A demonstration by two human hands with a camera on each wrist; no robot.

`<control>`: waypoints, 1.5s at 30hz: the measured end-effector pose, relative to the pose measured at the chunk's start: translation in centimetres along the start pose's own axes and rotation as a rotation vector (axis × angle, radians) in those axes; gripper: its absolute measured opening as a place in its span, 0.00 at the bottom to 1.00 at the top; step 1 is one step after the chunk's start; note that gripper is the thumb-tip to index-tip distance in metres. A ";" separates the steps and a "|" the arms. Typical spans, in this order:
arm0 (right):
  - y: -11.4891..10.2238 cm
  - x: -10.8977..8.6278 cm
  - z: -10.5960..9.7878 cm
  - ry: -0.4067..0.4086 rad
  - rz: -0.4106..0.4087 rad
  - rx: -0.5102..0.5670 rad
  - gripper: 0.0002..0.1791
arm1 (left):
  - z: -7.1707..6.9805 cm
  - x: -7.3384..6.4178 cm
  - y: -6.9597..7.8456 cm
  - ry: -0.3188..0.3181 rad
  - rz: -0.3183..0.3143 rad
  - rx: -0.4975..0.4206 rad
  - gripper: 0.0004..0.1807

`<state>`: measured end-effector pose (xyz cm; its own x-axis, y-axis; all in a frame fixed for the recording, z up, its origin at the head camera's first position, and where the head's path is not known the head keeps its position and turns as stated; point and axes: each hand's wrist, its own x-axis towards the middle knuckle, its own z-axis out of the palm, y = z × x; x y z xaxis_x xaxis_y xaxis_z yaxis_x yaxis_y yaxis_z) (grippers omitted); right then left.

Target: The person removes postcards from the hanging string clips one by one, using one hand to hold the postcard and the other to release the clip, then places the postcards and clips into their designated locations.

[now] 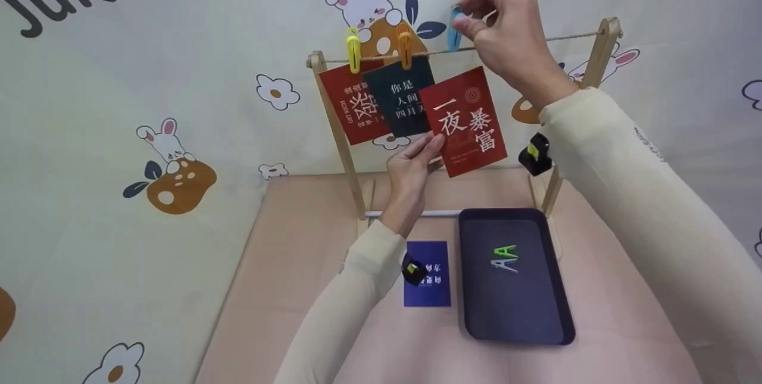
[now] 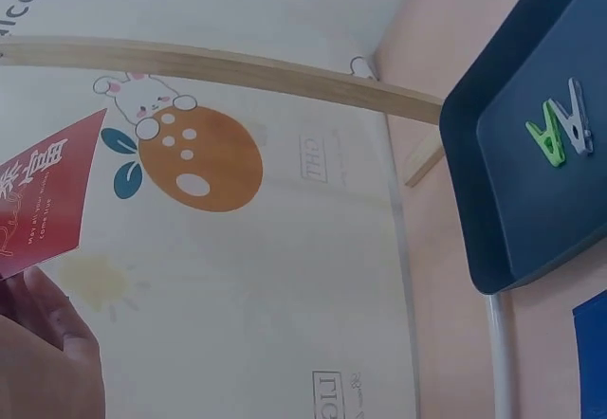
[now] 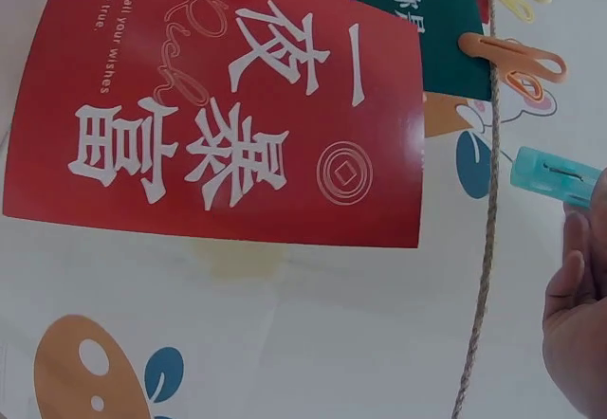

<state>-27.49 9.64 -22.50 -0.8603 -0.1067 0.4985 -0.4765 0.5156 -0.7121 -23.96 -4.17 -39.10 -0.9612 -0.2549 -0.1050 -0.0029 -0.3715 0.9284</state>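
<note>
My left hand [image 1: 411,172] pinches a red card [image 1: 467,128] with white characters by its lower left edge, tilted, below the twine [image 1: 571,37]. Up at the twine, my right hand [image 1: 506,30] pinches a blue clothespin [image 1: 454,30] between thumb and fingers, its tip pointing down. In the right wrist view the clothespin [image 3: 555,177] stands just off the twine, apart from the red card [image 3: 237,106]. To the left, a yellow clothespin [image 1: 353,52] holds another red card [image 1: 351,125] and an orange clothespin [image 1: 405,47] holds a dark green card [image 1: 402,98].
The twine runs between the posts of a wooden frame [image 1: 597,59]. A dark tray [image 1: 518,312] on the pink table holds a green clothespin [image 1: 505,251] and a grey clothespin [image 1: 504,264]. Left of the tray lies a blue card [image 1: 427,297]. A patterned cloth hangs behind.
</note>
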 end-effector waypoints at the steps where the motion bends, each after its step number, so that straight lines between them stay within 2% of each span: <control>1: 0.0 -0.1 -0.1 0.000 -0.001 0.011 0.15 | -0.1 -0.2 0.0 -0.004 -0.001 0.007 0.17; 6: -0.2 -0.6 -0.1 -0.021 -0.012 0.113 0.14 | -1.1 -1.0 0.1 -0.030 -0.008 0.057 0.19; 12: 0.1 -1.8 0.1 -0.089 0.002 0.233 0.13 | -2.6 -1.9 0.0 -0.037 -0.038 0.106 0.18; 16: 0.6 -2.7 0.3 -0.131 0.012 0.276 0.13 | -3.6 -2.5 -0.1 -0.046 -0.059 0.131 0.20; 24: 2.0 -4.4 0.2 -0.178 0.036 0.288 0.17 | -5.6 -3.1 -0.8 -0.042 -0.083 0.182 0.19; 31: 3.5 -5.7 -0.4 -0.169 0.043 0.276 0.20 | -6.9 -3.8 -1.6 -0.067 -0.097 0.200 0.18; 38: 5.1 -7.3 -0.9 -0.166 0.055 0.299 0.21 | -7.7 -4.6 -3.0 -0.079 -0.114 0.197 0.18; 45: 6.6 -9.3 -0.4 -0.188 0.052 0.308 0.22 | -8.7 -5.6 -4.5 -0.089 -0.137 0.221 0.20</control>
<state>-22.58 14.37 -31.61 -0.8893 -0.2565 0.3787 -0.4392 0.2474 -0.8637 -16.14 -8.85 -45.82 -0.9681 -0.1328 -0.2125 -0.1855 -0.1904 0.9640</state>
